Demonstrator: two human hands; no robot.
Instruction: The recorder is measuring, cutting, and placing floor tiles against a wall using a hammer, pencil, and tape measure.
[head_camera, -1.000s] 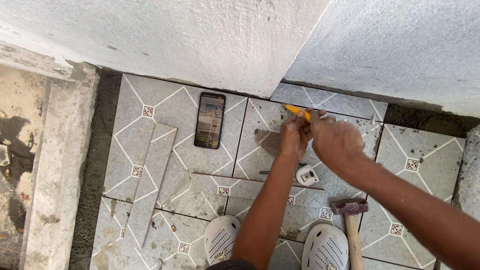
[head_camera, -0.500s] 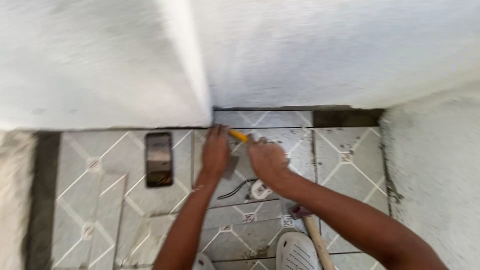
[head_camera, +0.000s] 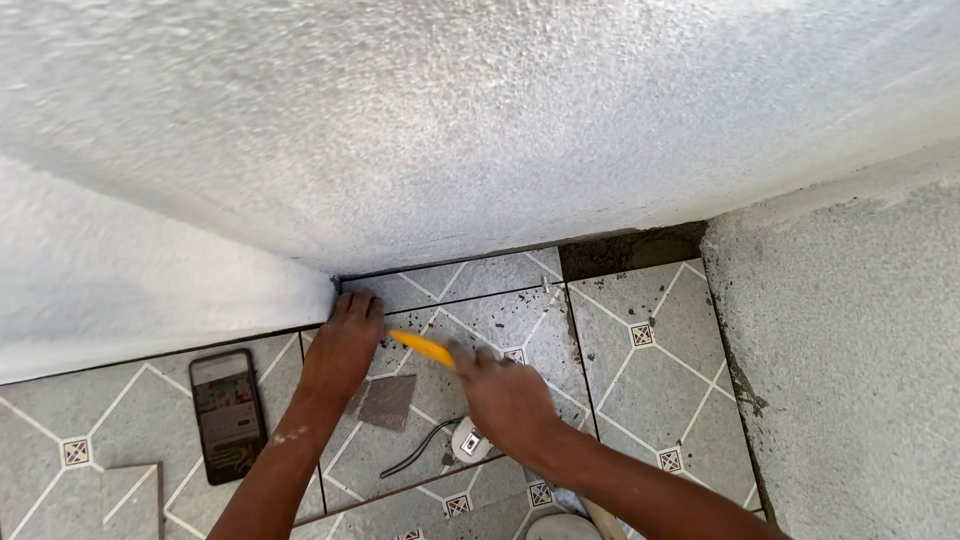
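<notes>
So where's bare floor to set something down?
Free: the tiles between the right hand and the right wall. Crowded: phone, loose tile piece, cable and left hand.

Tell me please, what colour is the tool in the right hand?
Yellow tool, seen in the head view.

Grey floor tiles (head_camera: 660, 330) carry white diamond lines with small multicoloured squares. The tool (head_camera: 420, 347) is yellow, the phone (head_camera: 228, 413) black, the rough wall (head_camera: 480, 130) white.
</notes>
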